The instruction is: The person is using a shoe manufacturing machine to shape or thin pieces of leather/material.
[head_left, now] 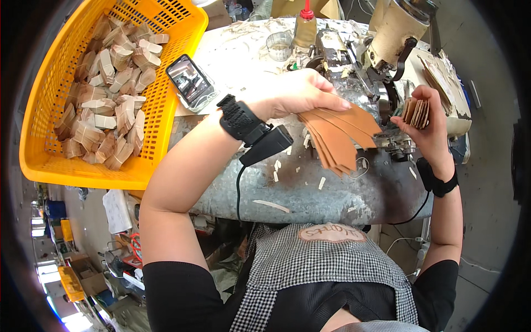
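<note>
Between the thumb and fingers of my left hand (301, 91) is a fan of flat tan leather-like pieces (336, 135), spread over the metal worktop. My right hand (436, 124) is raised at the right, its fingers closed round a small stack of brown pieces (416, 113) seen edge-on. The two hands are apart. Between and behind them stands a cream-coloured machine (395, 39) that looks like a sewing or skiving machine; its working point is partly hidden.
A yellow plastic basket (105, 178) with many banded bundles of pale pieces (105, 105) stands at the left. Beside it lies a phone (189, 82). A red-tipped bottle (305, 32) and a clear cup (279, 46) stand at the back. Scraps litter the metal worktop (310, 196).
</note>
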`<state>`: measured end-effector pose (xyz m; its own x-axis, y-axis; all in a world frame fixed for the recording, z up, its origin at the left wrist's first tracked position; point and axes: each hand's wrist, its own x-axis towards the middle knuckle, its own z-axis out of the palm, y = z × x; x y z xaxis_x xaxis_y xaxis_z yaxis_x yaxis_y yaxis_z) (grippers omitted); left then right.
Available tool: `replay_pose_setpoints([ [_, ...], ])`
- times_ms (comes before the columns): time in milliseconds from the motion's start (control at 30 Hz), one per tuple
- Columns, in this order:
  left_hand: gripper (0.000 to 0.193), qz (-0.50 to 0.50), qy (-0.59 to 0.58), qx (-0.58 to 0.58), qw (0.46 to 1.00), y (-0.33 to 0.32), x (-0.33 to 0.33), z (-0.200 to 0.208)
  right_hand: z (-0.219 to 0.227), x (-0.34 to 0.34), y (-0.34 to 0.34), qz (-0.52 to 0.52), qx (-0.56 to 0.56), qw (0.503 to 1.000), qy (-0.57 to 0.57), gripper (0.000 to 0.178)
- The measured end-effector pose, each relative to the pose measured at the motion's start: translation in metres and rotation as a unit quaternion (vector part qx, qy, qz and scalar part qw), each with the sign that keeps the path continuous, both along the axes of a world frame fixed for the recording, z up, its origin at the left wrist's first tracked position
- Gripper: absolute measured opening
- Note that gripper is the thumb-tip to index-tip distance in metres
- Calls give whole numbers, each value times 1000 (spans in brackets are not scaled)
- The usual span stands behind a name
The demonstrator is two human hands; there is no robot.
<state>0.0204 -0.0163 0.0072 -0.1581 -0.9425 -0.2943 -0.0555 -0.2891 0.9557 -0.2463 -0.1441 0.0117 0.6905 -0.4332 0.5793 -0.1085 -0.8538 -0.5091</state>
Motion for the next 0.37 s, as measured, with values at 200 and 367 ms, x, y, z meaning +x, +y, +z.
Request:
replay_pose_setpoints([
  [200,34,97,-205,0,974,-20,-19,-6,4,5,0,45,21,998,49,45],
  [367,39,14,-130,-15,991,-14,-15,1,4,-2,-7,24,15,979,201,45],
])
